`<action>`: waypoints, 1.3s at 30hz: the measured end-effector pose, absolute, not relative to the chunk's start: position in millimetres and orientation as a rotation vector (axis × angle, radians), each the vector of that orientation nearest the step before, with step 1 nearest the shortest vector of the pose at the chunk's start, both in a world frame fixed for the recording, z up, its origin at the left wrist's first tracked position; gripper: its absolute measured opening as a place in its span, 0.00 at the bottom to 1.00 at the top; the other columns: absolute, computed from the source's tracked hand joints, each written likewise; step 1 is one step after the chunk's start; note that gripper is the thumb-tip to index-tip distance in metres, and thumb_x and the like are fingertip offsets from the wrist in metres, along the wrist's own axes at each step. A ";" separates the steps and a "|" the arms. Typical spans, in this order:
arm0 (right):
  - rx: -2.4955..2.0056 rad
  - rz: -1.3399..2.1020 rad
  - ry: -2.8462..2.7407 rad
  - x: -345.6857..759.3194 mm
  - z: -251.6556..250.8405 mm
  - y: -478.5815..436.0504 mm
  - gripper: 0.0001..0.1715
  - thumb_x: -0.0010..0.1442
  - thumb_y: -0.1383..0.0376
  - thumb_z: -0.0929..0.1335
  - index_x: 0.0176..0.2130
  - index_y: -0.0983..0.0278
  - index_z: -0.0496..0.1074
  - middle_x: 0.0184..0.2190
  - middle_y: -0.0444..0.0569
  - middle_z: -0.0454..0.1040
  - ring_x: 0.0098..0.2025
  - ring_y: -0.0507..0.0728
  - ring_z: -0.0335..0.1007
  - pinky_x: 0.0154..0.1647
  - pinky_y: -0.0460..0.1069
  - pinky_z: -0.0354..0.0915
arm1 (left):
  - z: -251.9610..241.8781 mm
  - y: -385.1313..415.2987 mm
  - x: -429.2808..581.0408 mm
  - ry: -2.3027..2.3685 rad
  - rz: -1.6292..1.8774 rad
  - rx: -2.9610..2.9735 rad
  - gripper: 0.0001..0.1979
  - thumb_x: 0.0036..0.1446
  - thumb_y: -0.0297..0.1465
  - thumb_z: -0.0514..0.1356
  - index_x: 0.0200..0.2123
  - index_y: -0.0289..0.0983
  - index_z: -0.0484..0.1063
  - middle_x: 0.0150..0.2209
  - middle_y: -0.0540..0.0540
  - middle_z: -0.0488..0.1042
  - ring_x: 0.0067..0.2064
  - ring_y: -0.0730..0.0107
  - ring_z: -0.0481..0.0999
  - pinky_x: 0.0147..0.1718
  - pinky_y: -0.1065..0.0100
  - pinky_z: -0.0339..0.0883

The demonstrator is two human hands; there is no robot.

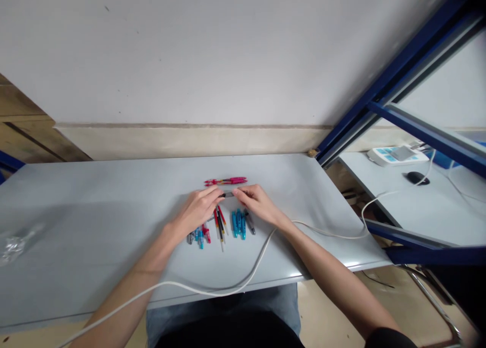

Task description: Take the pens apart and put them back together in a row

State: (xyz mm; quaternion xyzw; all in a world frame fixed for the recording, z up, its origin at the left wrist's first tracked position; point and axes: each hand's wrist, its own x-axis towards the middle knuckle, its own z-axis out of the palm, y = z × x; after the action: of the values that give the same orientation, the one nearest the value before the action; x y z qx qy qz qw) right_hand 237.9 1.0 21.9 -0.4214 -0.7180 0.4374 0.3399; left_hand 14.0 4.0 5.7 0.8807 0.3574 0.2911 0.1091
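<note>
My left hand (199, 209) and my right hand (256, 201) meet over the middle of a grey table (94, 221). Both pinch the ends of a dark grey pen (228, 194) held level between them. Just beyond it lie pink pens (226, 181) side by side. Under my hands lie loose pen parts: red and black refills (219, 224), blue barrels (238, 223), a grey pen piece (249, 222), and small blue, red and grey caps (199, 234) below my left wrist.
A white cable (261, 252) runs across the table's near edge and off to the right. Crumpled clear plastic (13, 247) lies at the far left. A blue metal frame (398, 95) rises on the right, with a second table holding a white device (397, 155) and a black mouse (416, 177).
</note>
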 end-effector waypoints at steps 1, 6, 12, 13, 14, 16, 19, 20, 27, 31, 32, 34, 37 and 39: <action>-1.151 1.171 -1.838 237.2 20.4 0.8 0.35 0.70 0.45 0.61 0.19 0.62 0.58 0.17 0.40 0.53 0.21 0.50 0.47 0.23 0.48 0.49 | 5.8 3.5 14.3 1.055 0.838 2.603 0.11 0.72 0.32 0.50 0.40 0.38 0.71 0.36 0.47 0.72 0.34 0.69 0.74 0.34 0.68 0.67; -1.042 1.174 -1.847 237.4 21.9 1.7 0.27 0.71 0.48 0.62 0.29 0.64 0.69 0.22 0.41 0.62 0.25 0.51 0.56 0.27 0.47 0.54 | 4.7 5.2 12.5 1.073 0.837 2.599 0.11 0.72 0.31 0.50 0.40 0.39 0.71 0.35 0.47 0.73 0.34 0.69 0.75 0.34 0.68 0.68; -1.070 1.067 -1.885 237.5 23.7 3.2 0.27 0.71 0.49 0.62 0.28 0.64 0.66 0.22 0.41 0.61 0.25 0.51 0.54 0.28 0.47 0.54 | 4.8 4.1 13.5 1.094 0.836 2.686 0.11 0.73 0.31 0.50 0.47 0.38 0.71 0.41 0.44 0.77 0.39 0.65 0.80 0.37 0.66 0.72; -1.121 1.073 -1.857 236.1 21.8 2.9 0.30 0.71 0.47 0.61 0.24 0.63 0.62 0.20 0.40 0.58 0.24 0.50 0.52 0.27 0.47 0.52 | 4.6 3.1 14.6 1.086 0.848 2.702 0.11 0.73 0.31 0.49 0.48 0.38 0.71 0.42 0.44 0.78 0.40 0.64 0.80 0.37 0.66 0.72; -1.168 1.081 -1.822 234.6 19.8 2.6 0.33 0.71 0.46 0.59 0.21 0.63 0.59 0.18 0.40 0.55 0.22 0.50 0.49 0.25 0.47 0.51 | 4.3 2.2 15.8 1.077 0.866 2.708 0.11 0.73 0.31 0.49 0.49 0.39 0.71 0.42 0.44 0.78 0.41 0.65 0.81 0.38 0.66 0.73; -1.225 1.097 -1.763 232.3 17.4 2.0 0.37 0.71 0.44 0.58 0.19 0.62 0.55 0.16 0.40 0.52 0.21 0.49 0.47 0.24 0.48 0.49 | 3.3 1.3 17.8 1.079 0.901 2.674 0.11 0.72 0.32 0.50 0.50 0.40 0.70 0.42 0.45 0.79 0.41 0.65 0.82 0.39 0.67 0.73; -1.184 1.124 -1.759 232.6 19.9 1.6 0.35 0.71 0.45 0.58 0.20 0.62 0.57 0.16 0.40 0.55 0.21 0.50 0.49 0.25 0.47 0.51 | 2.2 2.0 18.8 1.110 0.944 2.582 0.09 0.72 0.34 0.52 0.50 0.41 0.70 0.40 0.47 0.80 0.38 0.66 0.81 0.38 0.67 0.73; -1.144 1.129 -1.769 233.6 21.9 1.6 0.34 0.71 0.46 0.59 0.22 0.63 0.59 0.17 0.40 0.57 0.22 0.50 0.51 0.26 0.47 0.53 | 2.1 2.6 18.7 1.116 0.970 2.565 0.09 0.72 0.34 0.53 0.49 0.40 0.70 0.39 0.47 0.80 0.37 0.67 0.81 0.38 0.67 0.73; -1.029 1.032 -1.849 238.7 25.3 1.1 0.21 0.68 0.49 0.66 0.35 0.64 0.70 0.27 0.43 0.66 0.28 0.52 0.57 0.29 0.47 0.56 | 3.9 3.6 17.2 1.090 1.094 2.537 0.08 0.71 0.32 0.53 0.44 0.39 0.73 0.37 0.47 0.79 0.36 0.68 0.79 0.37 0.68 0.71; -1.160 1.057 -1.825 236.2 23.8 -1.0 0.31 0.71 0.48 0.61 0.23 0.62 0.58 0.19 0.40 0.52 0.23 0.50 0.47 0.25 0.48 0.48 | 1.1 4.0 17.8 1.060 1.064 2.532 0.08 0.70 0.31 0.54 0.45 0.40 0.73 0.39 0.47 0.80 0.38 0.68 0.80 0.38 0.68 0.72; -1.155 1.080 -1.815 236.2 24.7 -1.2 0.31 0.71 0.48 0.61 0.23 0.62 0.58 0.19 0.40 0.53 0.23 0.50 0.47 0.25 0.48 0.48 | 0.3 4.4 17.9 1.057 1.060 2.525 0.08 0.70 0.32 0.54 0.45 0.40 0.73 0.39 0.47 0.80 0.39 0.67 0.80 0.39 0.67 0.72; -1.093 1.099 -1.828 237.2 27.4 -0.8 0.27 0.71 0.49 0.61 0.26 0.63 0.63 0.22 0.41 0.58 0.25 0.51 0.52 0.27 0.47 0.51 | -0.7 5.1 17.9 1.054 1.061 2.511 0.08 0.70 0.32 0.55 0.45 0.40 0.73 0.40 0.47 0.80 0.39 0.67 0.81 0.40 0.67 0.72; -1.023 1.039 -1.890 239.4 29.0 1.0 0.21 0.70 0.51 0.64 0.32 0.63 0.69 0.28 0.43 0.65 0.30 0.52 0.58 0.30 0.47 0.55 | -0.7 4.6 18.5 1.054 1.049 2.508 0.08 0.70 0.31 0.55 0.45 0.40 0.73 0.39 0.46 0.80 0.39 0.67 0.81 0.41 0.67 0.73; -1.079 1.016 -1.902 239.3 27.0 1.9 0.26 0.70 0.50 0.63 0.27 0.64 0.66 0.24 0.42 0.61 0.27 0.51 0.54 0.29 0.47 0.52 | -0.4 3.5 19.6 1.047 1.026 2.532 0.07 0.70 0.31 0.55 0.45 0.40 0.73 0.39 0.47 0.80 0.39 0.67 0.81 0.40 0.67 0.73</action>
State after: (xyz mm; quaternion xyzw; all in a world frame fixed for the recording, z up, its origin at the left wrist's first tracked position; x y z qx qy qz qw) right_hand 239.3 1.9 27.0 -0.4179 -0.7367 0.3935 0.3575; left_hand 19.6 3.5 -0.4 0.8605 0.3559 0.3484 0.1076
